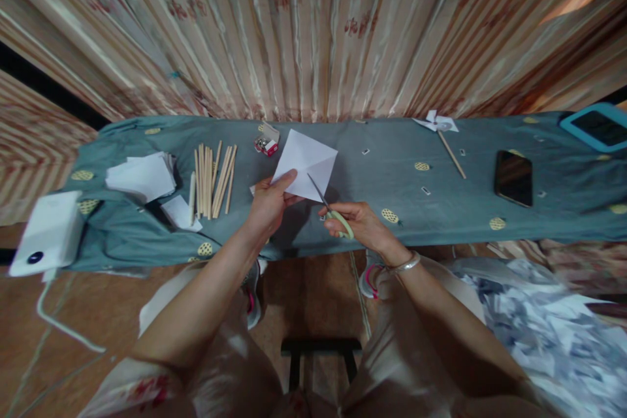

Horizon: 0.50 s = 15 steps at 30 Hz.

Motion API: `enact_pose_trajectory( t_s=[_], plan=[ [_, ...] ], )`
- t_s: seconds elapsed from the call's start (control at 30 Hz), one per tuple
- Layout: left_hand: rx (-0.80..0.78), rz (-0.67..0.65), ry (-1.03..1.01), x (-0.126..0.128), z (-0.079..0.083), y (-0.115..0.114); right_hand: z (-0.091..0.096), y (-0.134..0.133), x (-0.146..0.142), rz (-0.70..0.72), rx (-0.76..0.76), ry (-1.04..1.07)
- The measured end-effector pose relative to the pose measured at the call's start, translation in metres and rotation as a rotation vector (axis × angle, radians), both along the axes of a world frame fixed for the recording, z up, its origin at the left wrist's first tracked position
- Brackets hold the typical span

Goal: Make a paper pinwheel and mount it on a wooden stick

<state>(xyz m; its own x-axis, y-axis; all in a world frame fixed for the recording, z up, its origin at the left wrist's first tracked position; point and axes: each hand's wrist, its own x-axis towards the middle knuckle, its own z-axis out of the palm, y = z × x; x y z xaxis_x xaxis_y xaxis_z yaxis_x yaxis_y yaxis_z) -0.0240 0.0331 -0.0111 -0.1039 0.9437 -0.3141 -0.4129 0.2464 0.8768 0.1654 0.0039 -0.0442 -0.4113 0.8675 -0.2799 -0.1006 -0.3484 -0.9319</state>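
Currently | your left fingers [288,178] pinch white paper [309,155] | right fingers [349,209] grip scissors [337,216] overlapping its near corner

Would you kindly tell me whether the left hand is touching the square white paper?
Touching: the head view shows the left hand with its thumb lying over the lower-left edge of the white paper.

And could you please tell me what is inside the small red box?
The open red box shows small silvery pieces on top; whatever lies beneath them is hidden.
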Motion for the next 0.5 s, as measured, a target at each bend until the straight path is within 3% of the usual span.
enact_pose_trajectory(
  t_s=[0.5],
  plan=[
    [0.008, 0.000, -0.014, 0.0010, -0.0022, 0.0001, 0.0019, -0.0009, -0.0016, -0.025, -0.049, 0.017]
  ],
)
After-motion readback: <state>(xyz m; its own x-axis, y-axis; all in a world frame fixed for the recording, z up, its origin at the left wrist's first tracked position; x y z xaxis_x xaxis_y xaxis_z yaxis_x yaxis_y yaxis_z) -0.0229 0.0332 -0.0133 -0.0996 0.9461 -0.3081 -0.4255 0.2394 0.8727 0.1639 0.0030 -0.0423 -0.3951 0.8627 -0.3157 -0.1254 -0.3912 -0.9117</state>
